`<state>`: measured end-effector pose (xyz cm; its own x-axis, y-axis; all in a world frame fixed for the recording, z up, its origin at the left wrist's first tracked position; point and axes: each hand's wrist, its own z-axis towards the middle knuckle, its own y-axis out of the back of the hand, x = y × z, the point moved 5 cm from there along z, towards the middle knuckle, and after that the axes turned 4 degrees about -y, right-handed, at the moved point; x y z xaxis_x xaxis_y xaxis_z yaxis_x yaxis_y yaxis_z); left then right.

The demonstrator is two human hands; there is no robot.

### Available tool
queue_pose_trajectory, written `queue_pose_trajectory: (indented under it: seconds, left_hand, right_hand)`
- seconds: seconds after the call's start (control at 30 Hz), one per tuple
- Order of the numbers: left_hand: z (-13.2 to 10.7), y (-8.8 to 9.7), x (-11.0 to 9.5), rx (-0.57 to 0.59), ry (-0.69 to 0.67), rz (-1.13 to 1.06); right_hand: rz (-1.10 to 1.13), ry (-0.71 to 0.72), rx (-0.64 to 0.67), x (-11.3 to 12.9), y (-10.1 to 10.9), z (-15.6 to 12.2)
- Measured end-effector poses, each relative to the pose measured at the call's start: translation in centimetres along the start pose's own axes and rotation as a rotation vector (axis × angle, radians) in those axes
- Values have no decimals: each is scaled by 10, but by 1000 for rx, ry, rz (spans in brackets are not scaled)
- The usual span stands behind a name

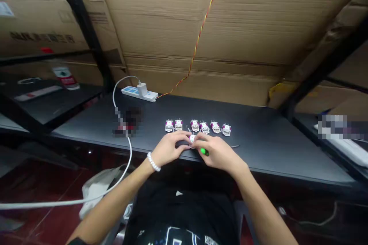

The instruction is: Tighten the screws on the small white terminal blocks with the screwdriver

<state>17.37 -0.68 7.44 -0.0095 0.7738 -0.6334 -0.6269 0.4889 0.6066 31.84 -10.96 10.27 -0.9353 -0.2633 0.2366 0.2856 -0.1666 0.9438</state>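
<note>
Nearest the lens, at the bottom centre of the frame, we note the person's black shirt [178, 218], with both bare forearms rising from it to meet at the near edge of the dark table [273, 141]. The left hand [168, 148], which has a bead bracelet [153, 162] at the wrist, and the right hand [218, 153] are drawn close together. Their fingertips pinch a small white piece [192, 138] just above the tabletop at centre frame. The right hand is also curled round a green tool [204, 151], of which only the bright end shows. Just behind the hands a row of six like pieces [204, 127], white with magenta, stands on the table. A thin dark pin [234, 146] lies just right of the right hand. A white cable [115, 99] runs from the power strip [139, 93] in the upper left and hangs over the table edge beside the left forearm. We judge the main hazard to be loss of the pinched piece. It is small, it is shared between two sets of fingertips, and it sits close to the edge, so a slip would send it into the lap or onto the floor. The tool could skid off so small a target and strike a finger. A forward knuckle could upset the row. The left elbow could snag the hanging cable and drag the strip.
</note>
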Motion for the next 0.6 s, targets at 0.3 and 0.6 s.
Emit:
queue_pose_trajectory:
  seconds: [0.3, 0.6]
  left_hand:
    - [0, 0, -2, -14, 1, 12]
    - [0, -2, -9, -6, 1, 13]
  right_hand:
    - [27, -19, 14, 7, 6, -1]
    - [296, -50, -491, -1, 85, -41]
